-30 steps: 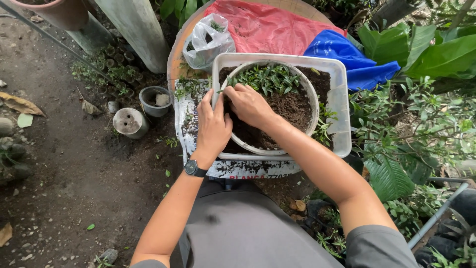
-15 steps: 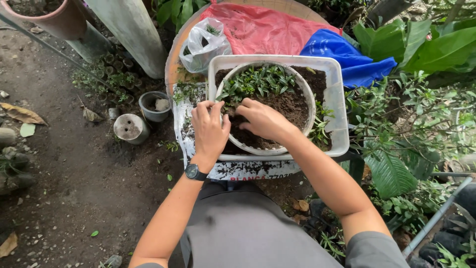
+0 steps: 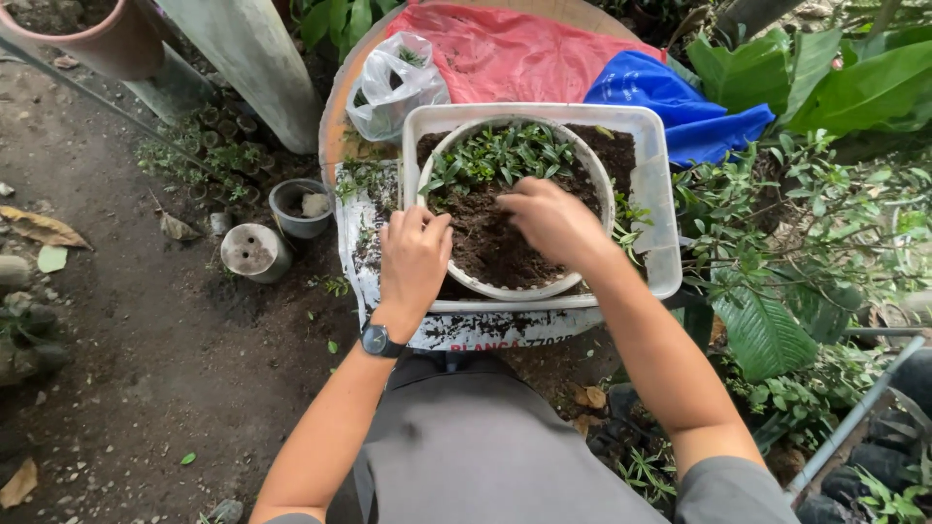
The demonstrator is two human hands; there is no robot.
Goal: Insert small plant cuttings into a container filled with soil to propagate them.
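Head view: white round pot (image 3: 456,281) full of dark soil (image 3: 490,243) sits inside a white rectangular tub (image 3: 660,194), small green seedlings (image 3: 500,155) packed in the pot's far half. Left hand (image 3: 413,257) rests on the pot's near-left rim, fingers curled over the edge and pressing on the soil, not gripping anything I can make out. Right hand (image 3: 553,223) is palm-down on the soil mid-pot, fingers bent toward the seedlings; can't tell if it pinches anything. Black watch (image 3: 377,340) on left wrist. Tub sits on a soil-speckled white sheet (image 3: 364,262). Behind it: clear plastic bag (image 3: 388,82), red bag (image 3: 515,53), blue bag (image 3: 670,97). Two small grey pots (image 3: 277,228) on the ground to the left.
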